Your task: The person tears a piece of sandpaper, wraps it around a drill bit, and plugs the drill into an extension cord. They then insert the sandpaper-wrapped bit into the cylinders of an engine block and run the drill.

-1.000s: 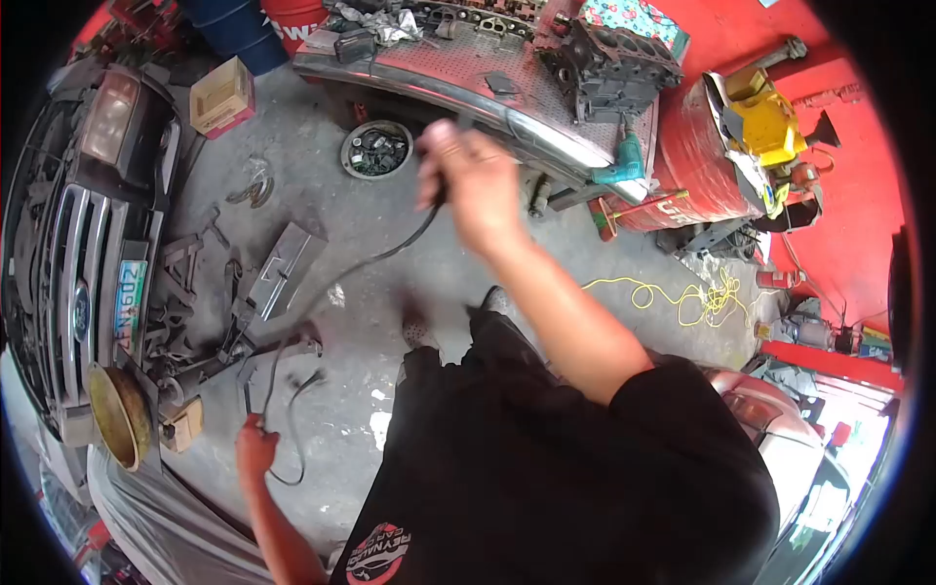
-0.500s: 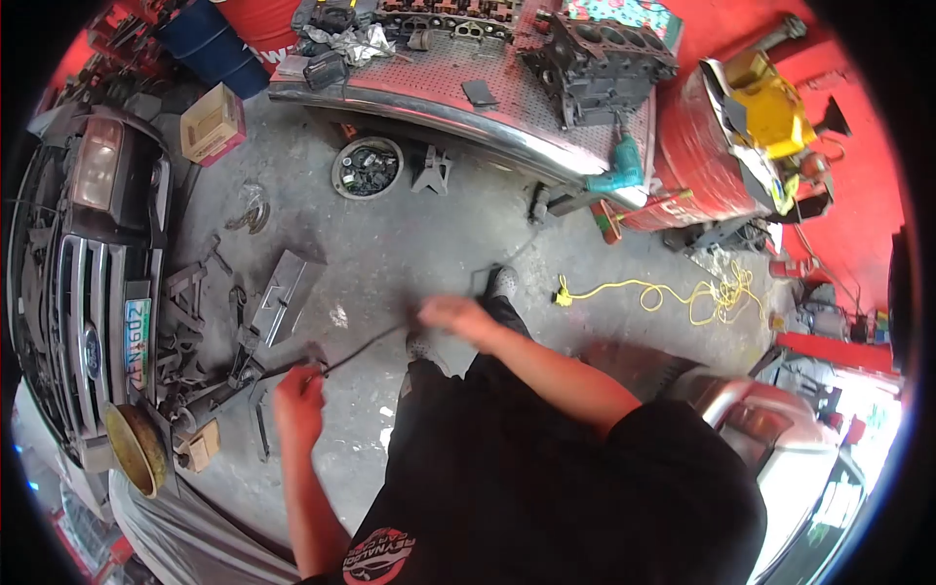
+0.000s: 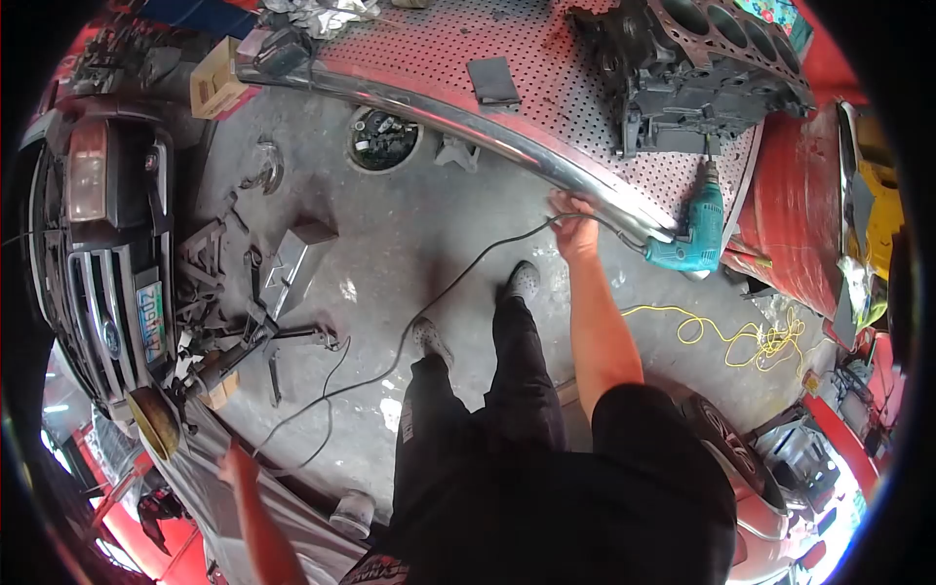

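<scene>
Because the teal drill (image 3: 704, 214) lies on its side at the near corner of the perforated surface (image 3: 546, 117), its grip end reaches the metal edge and its dark cord (image 3: 481, 255) leads off toward the person. The chuck (image 3: 711, 171) points in at the heavy engine block (image 3: 702, 83); the block's weight probably makes it a steady neighbor, though whether the bit touches it cannot be told.

The hands are spread wide apart, which seems to keep the cord's long run under some control. The right hand (image 3: 575, 229), just outside the edge and near the drill, is partly open, the cord passing across its fingers in what looks like a loose guiding hold, perhaps so that no pull reaches the tool. The left hand (image 3: 237, 468), low over the gray cover (image 3: 210, 478), appears partly closed beside the cord's far stretch; blur hides whether it grips it.

Between them the cord sags above the floor (image 3: 390, 224) in front of the shoes (image 3: 433, 341), with a slack loop near the left hand. A tangled yellow cord (image 3: 687, 317) lies apart on the person's right, and a basin of parts (image 3: 386, 170) sits near the surface's edge, away from the feet.
</scene>
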A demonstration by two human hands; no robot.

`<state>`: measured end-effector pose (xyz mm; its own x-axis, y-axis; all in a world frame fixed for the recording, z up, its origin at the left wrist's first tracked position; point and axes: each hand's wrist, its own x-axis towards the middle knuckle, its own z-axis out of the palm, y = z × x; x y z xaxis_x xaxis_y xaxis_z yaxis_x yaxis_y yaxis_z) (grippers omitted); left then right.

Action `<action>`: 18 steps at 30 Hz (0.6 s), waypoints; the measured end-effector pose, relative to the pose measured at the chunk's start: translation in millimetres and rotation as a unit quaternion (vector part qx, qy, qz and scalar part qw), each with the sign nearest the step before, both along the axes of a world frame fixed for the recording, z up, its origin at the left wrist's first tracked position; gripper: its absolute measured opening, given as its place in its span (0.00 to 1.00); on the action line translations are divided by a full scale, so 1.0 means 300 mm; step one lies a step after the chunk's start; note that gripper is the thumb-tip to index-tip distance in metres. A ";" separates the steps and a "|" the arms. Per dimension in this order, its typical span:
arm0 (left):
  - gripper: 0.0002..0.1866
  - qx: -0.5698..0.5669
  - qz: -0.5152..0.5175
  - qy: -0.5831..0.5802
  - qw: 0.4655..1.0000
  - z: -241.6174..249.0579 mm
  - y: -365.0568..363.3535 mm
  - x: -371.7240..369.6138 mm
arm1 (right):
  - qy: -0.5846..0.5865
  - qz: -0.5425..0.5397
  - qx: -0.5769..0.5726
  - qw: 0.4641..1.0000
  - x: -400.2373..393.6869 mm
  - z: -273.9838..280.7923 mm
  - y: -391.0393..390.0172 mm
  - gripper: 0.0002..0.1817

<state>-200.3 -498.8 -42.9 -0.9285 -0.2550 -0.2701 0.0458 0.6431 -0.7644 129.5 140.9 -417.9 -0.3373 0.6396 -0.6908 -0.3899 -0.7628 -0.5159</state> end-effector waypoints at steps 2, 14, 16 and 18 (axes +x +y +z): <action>0.34 0.307 -0.059 -0.020 0.950 -0.399 0.128 -0.081 | 0.147 -0.025 -0.049 0.988 -0.015 0.092 -0.029 0.20; 0.19 0.635 -0.131 -0.457 0.609 -0.505 1.277 0.580 | -0.099 0.053 -0.274 0.955 -0.053 0.490 0.031 0.26; 0.19 0.524 -0.094 -0.449 0.718 -0.392 0.970 0.417 | -0.103 0.046 -0.260 0.959 -0.063 0.423 0.127 0.22; 0.12 0.432 -0.039 -0.335 0.837 -0.355 0.500 0.319 | -0.104 0.025 -0.252 0.962 -0.064 0.378 0.212 0.20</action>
<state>-104.7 -348.8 -149.2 -0.4992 0.3579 -0.7891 0.3454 0.9174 0.1976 110.3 204.4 -304.6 -0.1796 0.1927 -0.9647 -0.2750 -0.9514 -0.1389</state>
